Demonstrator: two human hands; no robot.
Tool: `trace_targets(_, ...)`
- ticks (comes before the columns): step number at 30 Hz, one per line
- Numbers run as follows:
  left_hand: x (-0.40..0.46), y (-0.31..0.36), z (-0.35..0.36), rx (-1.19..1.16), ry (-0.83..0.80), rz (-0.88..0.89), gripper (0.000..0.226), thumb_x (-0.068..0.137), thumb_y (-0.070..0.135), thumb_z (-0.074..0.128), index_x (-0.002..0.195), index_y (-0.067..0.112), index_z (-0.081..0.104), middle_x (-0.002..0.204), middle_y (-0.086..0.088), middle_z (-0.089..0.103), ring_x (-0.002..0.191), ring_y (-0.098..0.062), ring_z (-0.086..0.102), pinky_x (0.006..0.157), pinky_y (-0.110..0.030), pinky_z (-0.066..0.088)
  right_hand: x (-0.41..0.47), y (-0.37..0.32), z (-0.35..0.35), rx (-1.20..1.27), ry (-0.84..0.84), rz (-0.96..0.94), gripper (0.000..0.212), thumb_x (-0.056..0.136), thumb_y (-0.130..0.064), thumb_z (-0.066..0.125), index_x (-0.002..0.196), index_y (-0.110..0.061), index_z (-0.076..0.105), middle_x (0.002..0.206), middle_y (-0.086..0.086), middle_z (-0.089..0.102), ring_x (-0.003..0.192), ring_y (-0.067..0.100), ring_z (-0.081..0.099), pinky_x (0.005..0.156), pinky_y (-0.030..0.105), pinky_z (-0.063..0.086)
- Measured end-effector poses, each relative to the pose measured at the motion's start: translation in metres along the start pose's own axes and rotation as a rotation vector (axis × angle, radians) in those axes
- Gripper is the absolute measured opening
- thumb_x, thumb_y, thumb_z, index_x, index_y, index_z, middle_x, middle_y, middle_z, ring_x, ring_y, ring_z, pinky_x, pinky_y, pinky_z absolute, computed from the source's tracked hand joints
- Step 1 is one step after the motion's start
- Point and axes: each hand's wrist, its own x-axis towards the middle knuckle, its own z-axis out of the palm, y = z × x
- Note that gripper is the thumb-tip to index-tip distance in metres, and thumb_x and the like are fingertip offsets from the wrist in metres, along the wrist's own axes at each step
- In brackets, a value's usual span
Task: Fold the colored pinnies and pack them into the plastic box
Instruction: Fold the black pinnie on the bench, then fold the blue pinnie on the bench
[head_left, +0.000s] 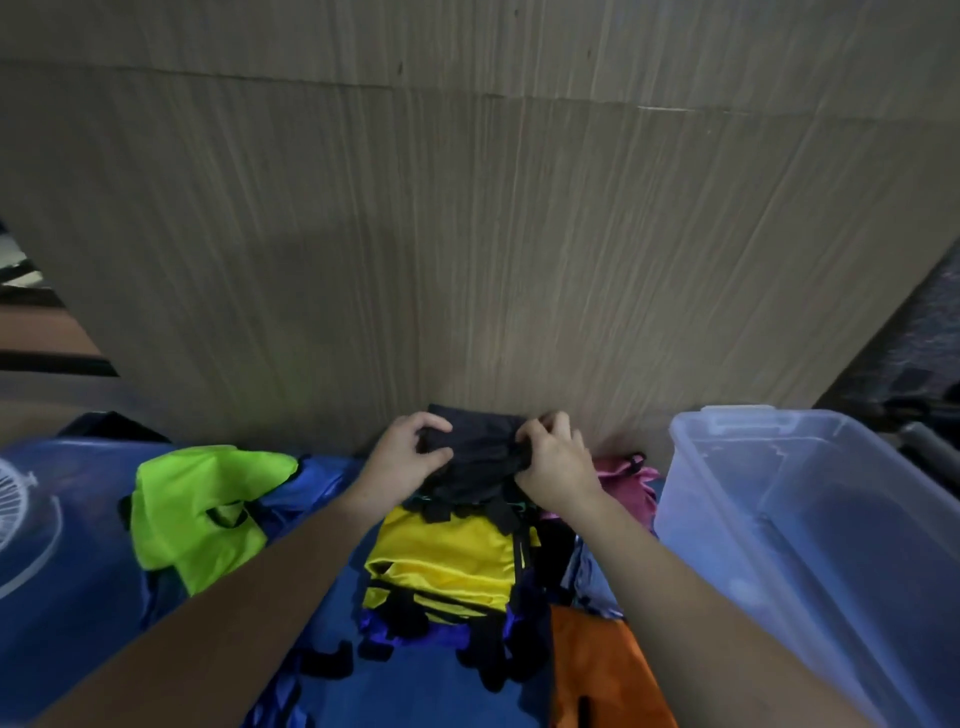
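**Black pinnie held in both hands over the pile**

Black fabric, a bunched pinnie (475, 457), was gripped at both ends. The left hand (410, 457) had its fingers and thumb curled round the pinnie's left edge. The right hand (556, 462) pinched the right edge, fingers bent tight into the cloth. The garment sat at the far side of the pile, close against a wood-grain panel (467, 234) that rose behind it.

Directly below the hands lay a yellow pinnie (447, 561) with black trim, resting on top of a purple-blue one (415, 631). A pink pinnie (628, 483) lay just beside the right wrist, partly hidden by it. An orange pinnie (597, 665) lay nearer the person, under the right forearm. A lime-green pinnie (202, 509) lay spread out to the left, apart from the stack. All rested on a blue cloth surface (78, 597).

The clear plastic box (831, 519) stood to the right of the pile, lid off; no pinnie could be seen inside. A white fan (21, 519) showed at the left edge.
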Motion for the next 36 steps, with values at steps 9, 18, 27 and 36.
trace_targets(9, -0.044, -0.001, -0.027, 0.381, 0.021, 0.149, 0.029, 0.091, 0.032, 0.070, 0.115, 0.046, 0.063, 0.130, 0.012, 0.046, 0.124, -0.013, 0.049, 0.109, -0.034, 0.039, -0.036, -0.020, -0.025, -0.162, -0.004, -0.043, 0.061, 0.080, -0.036, 0.062, 0.139, -0.034, 0.045, 0.129, 0.006, 0.038, 0.122, 0.034, 0.042, 0.100, 0.041, 0.037)
trace_targets(18, -0.171, -0.003, -0.107, 0.658, 0.215, 0.214, 0.041, 0.076, 0.055, 0.058, 0.110, 0.035, 0.067, 0.112, 0.012, 0.055, 0.097, -0.015, 0.059, 0.090, -0.034, 0.049, -0.108, -0.118, -0.003, -0.176, 0.017, -0.350, 0.058, 0.081, -0.042, 0.057, 0.137, -0.031, 0.049, 0.130, 0.003, 0.045, 0.119, 0.031, 0.047, 0.098, 0.042, 0.040)
trace_targets(27, -0.272, -0.061, -0.183, 0.714, 0.350, -0.003, 0.044, 0.069, 0.057, 0.058, 0.106, 0.034, 0.064, 0.106, 0.000, 0.060, 0.089, -0.031, 0.064, 0.079, -0.042, 0.055, -0.143, -0.187, 0.056, -0.174, -0.152, -0.527, 0.062, 0.085, -0.049, 0.060, 0.143, -0.034, 0.043, 0.136, 0.001, 0.043, 0.126, 0.028, 0.044, 0.104, 0.040, 0.036)
trace_targets(36, -0.288, -0.096, -0.169, 0.612, 0.083, -0.107, 0.065, 0.065, 0.070, 0.066, 0.123, 0.043, 0.053, 0.119, 0.011, 0.048, 0.112, -0.017, 0.057, 0.099, -0.038, 0.047, -0.158, -0.196, 0.099, -0.128, -0.330, -0.595, 0.069, 0.081, -0.049, 0.071, 0.142, -0.040, 0.040, 0.131, -0.006, 0.040, 0.125, 0.021, 0.044, 0.105, 0.036, 0.036)
